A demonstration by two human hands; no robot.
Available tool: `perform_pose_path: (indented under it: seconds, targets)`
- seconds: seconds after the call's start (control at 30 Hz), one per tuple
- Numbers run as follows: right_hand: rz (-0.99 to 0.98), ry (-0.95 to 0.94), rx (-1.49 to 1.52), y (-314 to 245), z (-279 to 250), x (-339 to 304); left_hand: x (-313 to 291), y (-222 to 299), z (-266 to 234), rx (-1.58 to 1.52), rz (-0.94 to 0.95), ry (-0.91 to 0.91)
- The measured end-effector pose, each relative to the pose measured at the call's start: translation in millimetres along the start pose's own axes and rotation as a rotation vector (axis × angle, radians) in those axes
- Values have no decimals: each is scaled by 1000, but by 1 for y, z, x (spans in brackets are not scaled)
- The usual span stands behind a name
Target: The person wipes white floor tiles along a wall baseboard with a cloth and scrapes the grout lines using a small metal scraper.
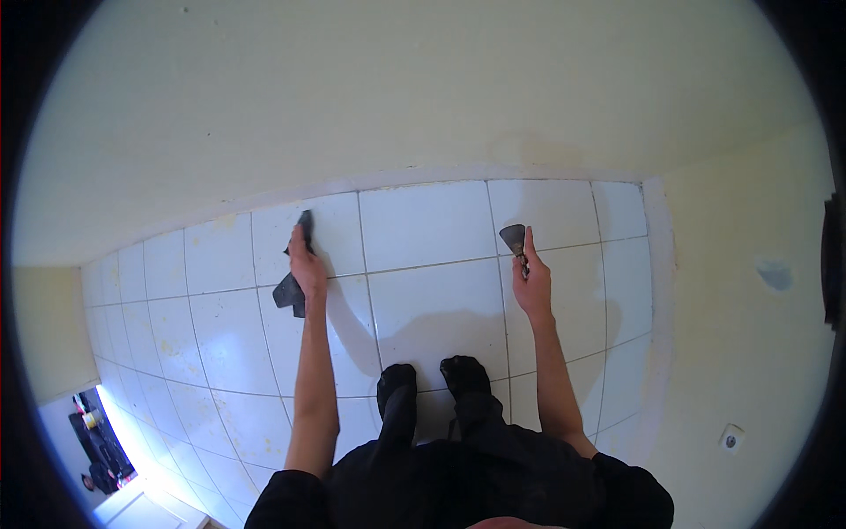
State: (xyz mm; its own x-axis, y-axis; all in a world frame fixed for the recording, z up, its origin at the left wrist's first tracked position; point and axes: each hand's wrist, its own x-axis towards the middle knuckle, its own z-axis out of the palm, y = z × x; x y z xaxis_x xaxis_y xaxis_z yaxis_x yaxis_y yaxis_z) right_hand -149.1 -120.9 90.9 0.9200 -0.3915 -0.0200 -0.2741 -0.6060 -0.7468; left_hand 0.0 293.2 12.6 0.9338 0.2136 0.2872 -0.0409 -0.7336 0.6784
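Note:
My left hand is closed around a dark grey-and-black thing with angular ends. One end sticks out past the fingers toward the wall, the other hangs below the palm; its kind I cannot make out. On the right, my right hand grips the handle of a putty knife with a wide, flared dark blade. Its index finger lies stretched along the tool, and the blade points toward the wall. Both hands are held out over the white floor tiles, well apart from each other.
A pale wall rises ahead, meeting another wall on the right with a socket and a grey patch. Yellowish specks mark the left tiles. My feet are between my arms. A white panel and dark items stand lower left.

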Motion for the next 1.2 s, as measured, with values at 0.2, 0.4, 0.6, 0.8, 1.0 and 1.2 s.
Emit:
perform_pose_path:
  seconds: [0.2, 0.4, 0.6, 0.8, 1.0, 1.2]
  targets:
    - [-12, -24, -47, 3, 1, 0, -17, 22, 4, -186, -52, 216]
    - [-16, -15, -42, 6, -1, 1, -82, 124, 79, -340, 521, -406]
    - [-31, 0, -37, 8, -6, -4, -94, 172, 153, -203, 1039, -714]
    - [-53, 5, -51, 24, -1, -5, -47, 154, 166, -102, 878, -558]
    - [3, -38, -70, 12, -4, -5, -23, 116, 133, -14, 526, -320]
    - [-23, -25, -21, 7, 1, -5, 1, 27, 65, 90, 162, -99]
